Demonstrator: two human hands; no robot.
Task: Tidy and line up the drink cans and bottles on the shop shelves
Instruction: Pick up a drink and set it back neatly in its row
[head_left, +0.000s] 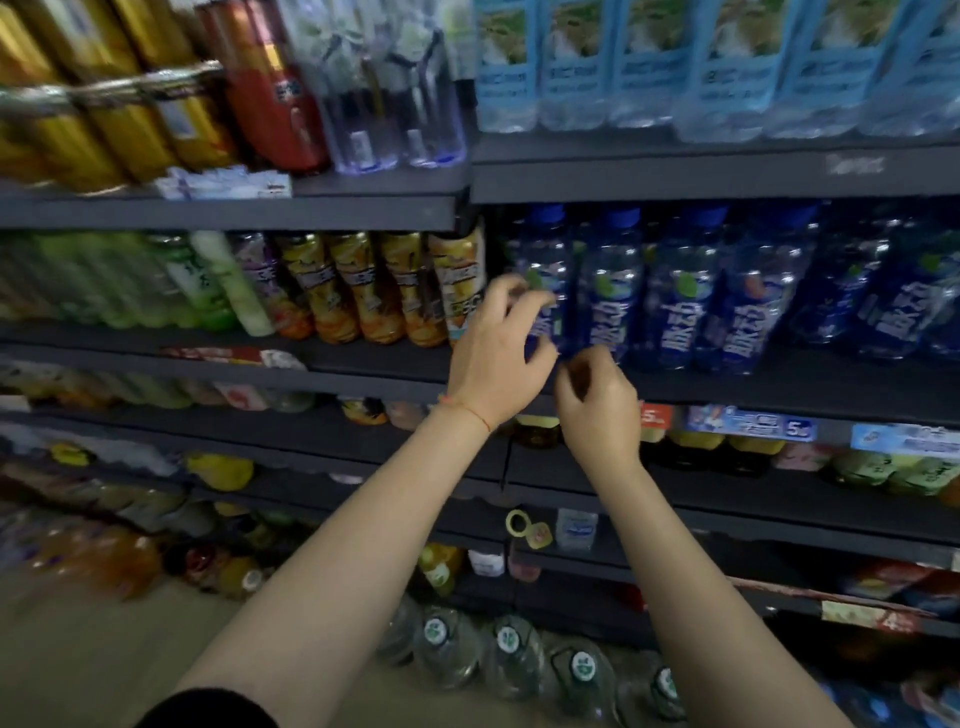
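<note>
The left hand (498, 343) has its grip curled round the leftmost blue bottle (545, 280) of the row, fingers wrapping the label band at mid-height; the frame is smeared, so how firm that hold is I cannot say. The right hand (597, 400) hangs just below and to the right of it, near the shelf edge (727, 400), fingers loosely bent and holding nothing that I can make out.

The bottle stands at the left end of a row of blue bottles (675, 301) on the second shelf from the top, right-hand bay, just beside the orange-labelled bottles (410, 291) of the neighbouring bay.

Handling, as a judgement: these look like full plastic drink bottles, so moderately heavy, with thin walls that give a little under a squeeze and a glossy label that may slip in a dry palm. The waist at the label is the sensible place to take hold; the cap is too narrow for turning the whole thing.

Its long axis runs up and down, blue cap at the top just under the shelf above, base on the shelf. The printed label faces outward and slightly right; its neighbours seem to lean rightward, though the wide lens may exaggerate that.
</note>
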